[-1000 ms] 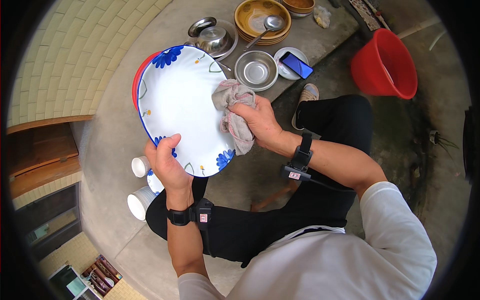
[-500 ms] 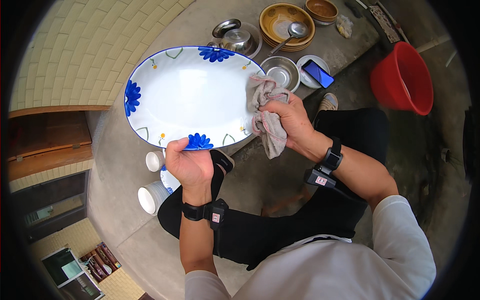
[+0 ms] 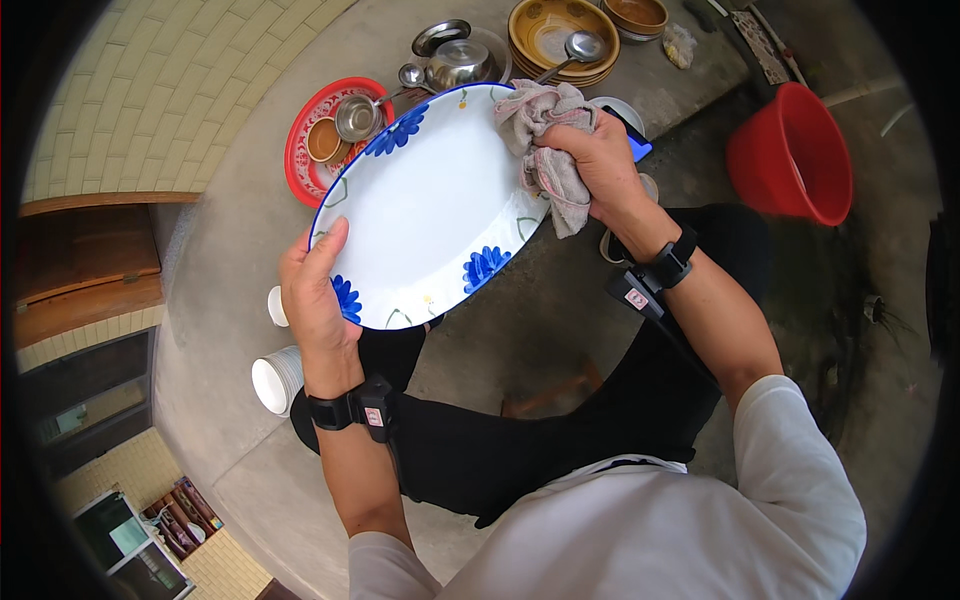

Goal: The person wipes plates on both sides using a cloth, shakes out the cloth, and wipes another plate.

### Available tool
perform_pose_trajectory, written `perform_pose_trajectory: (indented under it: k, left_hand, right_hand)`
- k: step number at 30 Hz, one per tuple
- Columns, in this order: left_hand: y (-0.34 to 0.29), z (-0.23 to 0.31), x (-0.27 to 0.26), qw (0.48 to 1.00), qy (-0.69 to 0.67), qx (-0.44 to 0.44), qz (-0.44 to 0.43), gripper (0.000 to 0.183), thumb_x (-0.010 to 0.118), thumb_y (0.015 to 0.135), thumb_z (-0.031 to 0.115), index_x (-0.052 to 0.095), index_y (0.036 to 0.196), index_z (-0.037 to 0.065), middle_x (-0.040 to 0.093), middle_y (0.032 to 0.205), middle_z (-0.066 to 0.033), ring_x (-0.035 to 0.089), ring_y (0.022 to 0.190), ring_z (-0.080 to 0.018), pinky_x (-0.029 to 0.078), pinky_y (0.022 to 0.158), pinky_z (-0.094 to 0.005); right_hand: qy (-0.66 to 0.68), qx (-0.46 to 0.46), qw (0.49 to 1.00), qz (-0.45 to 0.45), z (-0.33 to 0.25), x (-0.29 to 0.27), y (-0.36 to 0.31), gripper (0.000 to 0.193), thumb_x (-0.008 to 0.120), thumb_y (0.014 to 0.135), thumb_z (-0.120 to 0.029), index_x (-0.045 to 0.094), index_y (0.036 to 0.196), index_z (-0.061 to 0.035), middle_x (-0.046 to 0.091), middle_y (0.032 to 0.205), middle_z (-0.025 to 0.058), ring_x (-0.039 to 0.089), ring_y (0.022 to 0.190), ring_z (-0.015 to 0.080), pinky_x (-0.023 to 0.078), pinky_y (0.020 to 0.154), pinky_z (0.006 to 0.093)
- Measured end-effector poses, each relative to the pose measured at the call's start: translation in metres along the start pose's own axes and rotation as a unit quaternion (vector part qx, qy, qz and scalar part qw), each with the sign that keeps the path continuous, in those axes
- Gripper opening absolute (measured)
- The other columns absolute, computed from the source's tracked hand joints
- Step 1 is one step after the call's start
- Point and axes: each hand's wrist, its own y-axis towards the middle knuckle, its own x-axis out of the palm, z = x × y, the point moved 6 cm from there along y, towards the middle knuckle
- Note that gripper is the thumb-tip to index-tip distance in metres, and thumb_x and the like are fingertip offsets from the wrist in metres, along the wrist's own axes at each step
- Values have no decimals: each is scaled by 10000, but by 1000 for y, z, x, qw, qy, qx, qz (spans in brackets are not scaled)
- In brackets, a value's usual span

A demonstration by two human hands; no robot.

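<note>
A large oval white plate (image 3: 420,205) with a blue rim and blue flowers is held up in front of me, tilted. Its lower left end is gripped by my left hand (image 3: 322,295), thumb on the upper face and fingers underneath. At the opposite, upper right end, my right hand (image 3: 603,165) clutches a crumpled greyish cloth (image 3: 545,130) with pinkish edging. The cloth is pressed around the plate's rim there, and hides that part of the edge.
Beyond the plate are a red patterned tray (image 3: 300,150) with small pots, an upturned steel bowl (image 3: 462,62), stacked brown bowls (image 3: 530,45) and a ladle (image 3: 584,46). A phone (image 3: 638,145) lies on a white dish. A red bucket (image 3: 790,155) stands right; stacked white bowls (image 3: 277,382) lie left.
The plate has turned counterclockwise, uncovering the red tray. My left hand has shifted from the plate's near long side to its left end. My right hand and the cloth have moved up the rim.
</note>
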Motion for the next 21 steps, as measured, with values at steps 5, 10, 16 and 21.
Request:
perform_pose_trajectory:
  k: [5,10,16,21]
  left_hand:
    - [-6,4,12,998,-9,59,23,334,681,992,157,683,1180,-119,756,1027,-161,744,846,-192,579,781,-279]
    - [-3,1,14,996,-19,70,46,349,665,1002,164,668,1204,-121,751,1064,-164,743,882,-201,578,802,-290]
    - [-3,-23,31,985,-56,123,109,339,625,1023,177,661,1184,-119,733,1123,-157,720,998,-239,557,928,-347]
    - [-12,-59,28,963,-121,141,193,357,575,1041,150,586,1315,-78,675,1266,-178,688,1122,-278,547,989,-402]
  right_hand:
    - [95,-8,993,66,18,9,-8,260,691,855,23,664,1113,35,728,991,104,728,798,201,634,717,378]
    - [179,66,980,61,39,21,-20,213,626,970,-92,656,1155,10,732,1015,103,732,851,201,633,803,378]
    - [272,203,939,48,80,70,-68,224,657,973,-130,621,1146,7,710,994,93,714,892,198,616,850,374]
    - [251,225,940,57,88,76,-79,237,661,946,-67,615,1168,5,705,1006,97,721,889,198,624,831,373]
